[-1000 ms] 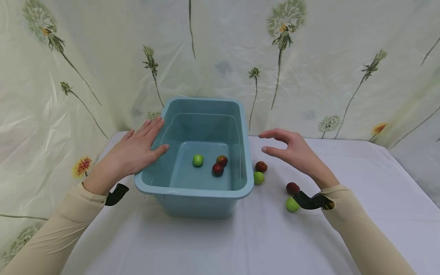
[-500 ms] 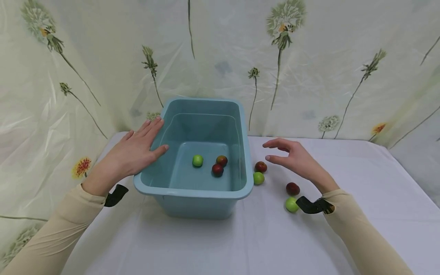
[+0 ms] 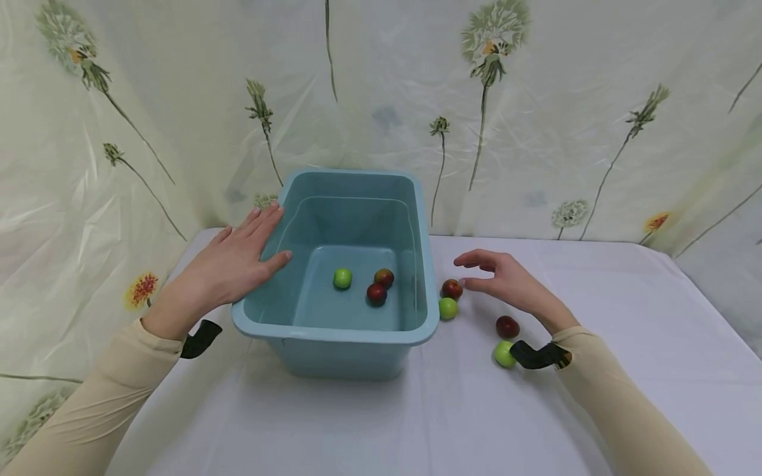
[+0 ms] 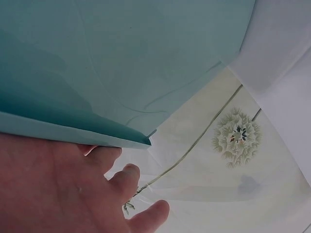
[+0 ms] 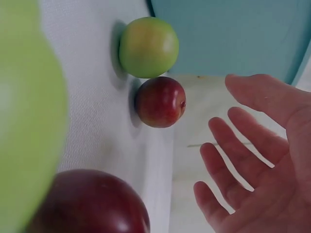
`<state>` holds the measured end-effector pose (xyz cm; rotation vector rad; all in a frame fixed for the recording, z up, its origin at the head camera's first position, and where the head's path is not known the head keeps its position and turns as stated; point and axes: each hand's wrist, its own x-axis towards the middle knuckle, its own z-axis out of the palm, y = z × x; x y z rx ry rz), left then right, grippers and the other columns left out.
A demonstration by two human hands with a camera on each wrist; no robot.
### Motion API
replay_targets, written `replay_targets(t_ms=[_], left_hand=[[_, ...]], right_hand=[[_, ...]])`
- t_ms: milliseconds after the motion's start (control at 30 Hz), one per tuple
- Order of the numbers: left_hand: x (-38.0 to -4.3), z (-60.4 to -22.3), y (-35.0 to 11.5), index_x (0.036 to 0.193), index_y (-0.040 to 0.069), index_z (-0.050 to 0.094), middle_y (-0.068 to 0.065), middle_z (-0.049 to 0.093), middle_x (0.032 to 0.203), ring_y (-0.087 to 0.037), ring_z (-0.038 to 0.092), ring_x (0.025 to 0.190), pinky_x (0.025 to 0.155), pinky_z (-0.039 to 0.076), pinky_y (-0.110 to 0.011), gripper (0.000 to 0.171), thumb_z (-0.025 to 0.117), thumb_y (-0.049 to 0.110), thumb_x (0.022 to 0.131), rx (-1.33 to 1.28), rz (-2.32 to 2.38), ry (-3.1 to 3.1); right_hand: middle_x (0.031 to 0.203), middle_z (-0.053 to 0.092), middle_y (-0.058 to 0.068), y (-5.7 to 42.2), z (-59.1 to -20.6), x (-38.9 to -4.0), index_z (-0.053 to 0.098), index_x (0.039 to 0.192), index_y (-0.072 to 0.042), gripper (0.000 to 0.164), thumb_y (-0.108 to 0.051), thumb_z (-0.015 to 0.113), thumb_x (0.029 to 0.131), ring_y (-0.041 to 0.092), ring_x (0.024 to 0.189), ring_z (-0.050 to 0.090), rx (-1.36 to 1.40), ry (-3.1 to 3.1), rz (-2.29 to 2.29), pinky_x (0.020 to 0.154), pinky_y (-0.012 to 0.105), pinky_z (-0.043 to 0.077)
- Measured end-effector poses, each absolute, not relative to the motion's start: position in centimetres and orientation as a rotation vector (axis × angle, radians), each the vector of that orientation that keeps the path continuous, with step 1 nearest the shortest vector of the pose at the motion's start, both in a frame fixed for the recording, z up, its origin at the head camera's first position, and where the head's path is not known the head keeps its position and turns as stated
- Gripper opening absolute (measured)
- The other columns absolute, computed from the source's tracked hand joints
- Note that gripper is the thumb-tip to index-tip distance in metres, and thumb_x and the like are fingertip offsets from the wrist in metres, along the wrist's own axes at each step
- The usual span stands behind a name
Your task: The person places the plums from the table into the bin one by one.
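Observation:
My left hand (image 3: 238,258) rests on the left rim of a blue plastic tub (image 3: 333,335), fingers stretched out and thumb over the inside. In the left wrist view its fingers (image 4: 124,182) reach past the tub's rim. Inside the tub lie a green plum (image 3: 342,278) and two dark red plums (image 3: 377,294). My right hand (image 3: 508,281) holds nothing; it hovers to the tub's right, thumb tip right by a red plum (image 3: 451,289). The right wrist view shows that red plum (image 5: 161,102) against a green plum (image 5: 149,47), with the right hand (image 5: 262,150) spread apart from both.
Nearer me on the white cloth (image 3: 643,317) lie another red plum (image 3: 507,326) and a green plum (image 3: 504,354), below my right wrist. A flower-printed plastic curtain (image 3: 369,86) hangs behind the table.
My right hand has come down and slightly nearer the red plum beside the tub, its fingers still parted. My left hand and the plums stay where they were.

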<state>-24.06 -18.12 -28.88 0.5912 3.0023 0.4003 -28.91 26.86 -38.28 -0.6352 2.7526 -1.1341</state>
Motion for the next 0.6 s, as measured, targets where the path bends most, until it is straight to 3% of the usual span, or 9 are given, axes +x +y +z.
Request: replay_targets(t_ms=[300, 600], left_hand=[[-24.07, -28.92, -18.11, 0.159, 0.011, 0.005, -0.006, 0.0, 0.165, -0.03, 0.001, 0.15, 0.112, 0.009, -0.064, 0.077, 0.041, 0.049, 0.103, 0.589, 0.401, 2.997], [-24.11, -28.92, -18.18, 0.16, 0.012, 0.003, -0.005, -0.001, 0.165, -0.03, 0.001, 0.15, 0.113, 0.009, -0.064, 0.077, 0.04, 0.049, 0.103, 0.58, 0.411, 2.994]], right_hand=[[0.126, 0.062, 0.017, 26.81, -38.18, -28.87, 0.061, 0.127, -0.001, 0.037, -0.011, 0.069, 0.092, 0.038, 0.123, 0.051, -0.652, 2.721, -1.123, 0.107, 0.056, 0.033], [0.128, 0.061, 0.014, 27.51, -38.29, -28.73, 0.061, 0.128, -0.005, 0.04, -0.019, 0.07, 0.092, 0.035, 0.123, 0.052, -0.622, 2.716, -1.057, 0.107, 0.057, 0.034]])
